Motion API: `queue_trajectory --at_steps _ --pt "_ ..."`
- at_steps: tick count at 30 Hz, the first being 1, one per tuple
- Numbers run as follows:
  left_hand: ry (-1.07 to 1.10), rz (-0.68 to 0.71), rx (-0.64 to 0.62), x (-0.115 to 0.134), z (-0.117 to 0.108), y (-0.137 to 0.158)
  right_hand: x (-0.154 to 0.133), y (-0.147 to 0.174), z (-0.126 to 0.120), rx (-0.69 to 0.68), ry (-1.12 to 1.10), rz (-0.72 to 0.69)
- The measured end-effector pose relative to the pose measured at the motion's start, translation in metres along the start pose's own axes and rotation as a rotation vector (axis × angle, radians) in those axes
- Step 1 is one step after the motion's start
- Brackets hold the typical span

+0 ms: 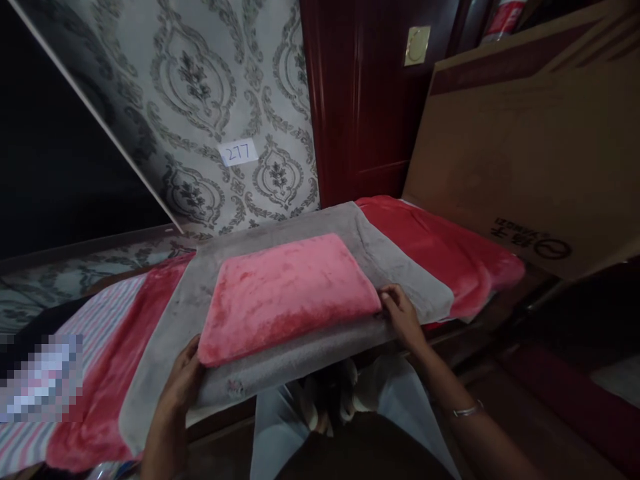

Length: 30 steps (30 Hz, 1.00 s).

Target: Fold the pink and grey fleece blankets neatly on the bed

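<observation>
A flat, rectangular pink plush cushion (293,297) lies on a grey plush cloth (165,340). My left hand (184,373) is closed at the cushion's near left corner, its fingertips partly hidden by the edge. At the near right corner, my right hand (397,310) pinches the edge between thumb and fingers. The grey cloth spreads out flat beneath the cushion and hangs a little over the front edge.
Red plush cloth (430,247) extends to the right, with more red and a striped cloth (100,313) at left. A large cardboard box (520,147) leans at the right. Behind stand a patterned wall and a dark red door (357,100); a black screen (65,147) is at left.
</observation>
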<state>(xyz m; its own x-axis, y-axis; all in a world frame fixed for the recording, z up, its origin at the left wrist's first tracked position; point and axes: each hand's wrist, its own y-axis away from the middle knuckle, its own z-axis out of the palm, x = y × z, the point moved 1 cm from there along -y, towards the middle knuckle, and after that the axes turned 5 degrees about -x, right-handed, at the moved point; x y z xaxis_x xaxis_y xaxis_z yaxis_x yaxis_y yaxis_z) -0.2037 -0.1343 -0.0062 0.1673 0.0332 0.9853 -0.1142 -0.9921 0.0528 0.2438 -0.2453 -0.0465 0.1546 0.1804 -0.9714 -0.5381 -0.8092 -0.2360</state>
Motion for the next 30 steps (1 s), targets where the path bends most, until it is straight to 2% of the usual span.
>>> queue_trajectory --at_steps 4,6,10,13,15,19,21,23,26,30 --pt "-0.016 0.009 -0.018 -0.003 -0.002 -0.002 -0.002 0.022 -0.001 0.148 0.185 -0.207" --pt "-0.027 0.007 -0.012 -0.003 -0.001 -0.003 -0.001 0.031 0.0 0.162 0.223 -0.25" --pt "-0.041 -0.016 -0.001 -0.002 0.0 -0.004 0.003 0.041 0.003 0.117 0.218 -0.241" --pt "-0.042 -0.023 0.0 -0.004 -0.002 -0.005 0.006 0.042 0.007 0.135 0.189 -0.214" --pt "-0.072 0.004 0.05 -0.007 -0.003 -0.005 0.006 0.043 0.011 0.16 0.161 -0.186" --pt "-0.173 0.192 0.226 -0.009 -0.002 0.002 0.004 0.044 0.018 0.182 0.1 -0.163" --pt "-0.218 0.291 0.261 -0.007 0.0 0.009 0.005 0.045 0.02 0.177 0.052 -0.132" --pt "-0.243 0.332 0.233 -0.003 0.0 0.016 0.007 0.046 0.022 0.18 -0.019 -0.082" --pt "-0.233 0.303 0.1 0.002 -0.003 0.022 0.009 0.047 0.025 0.2 -0.107 -0.032" --pt "-0.164 0.187 0.012 0.001 -0.011 0.02 0.004 0.048 0.028 0.243 -0.085 -0.121"
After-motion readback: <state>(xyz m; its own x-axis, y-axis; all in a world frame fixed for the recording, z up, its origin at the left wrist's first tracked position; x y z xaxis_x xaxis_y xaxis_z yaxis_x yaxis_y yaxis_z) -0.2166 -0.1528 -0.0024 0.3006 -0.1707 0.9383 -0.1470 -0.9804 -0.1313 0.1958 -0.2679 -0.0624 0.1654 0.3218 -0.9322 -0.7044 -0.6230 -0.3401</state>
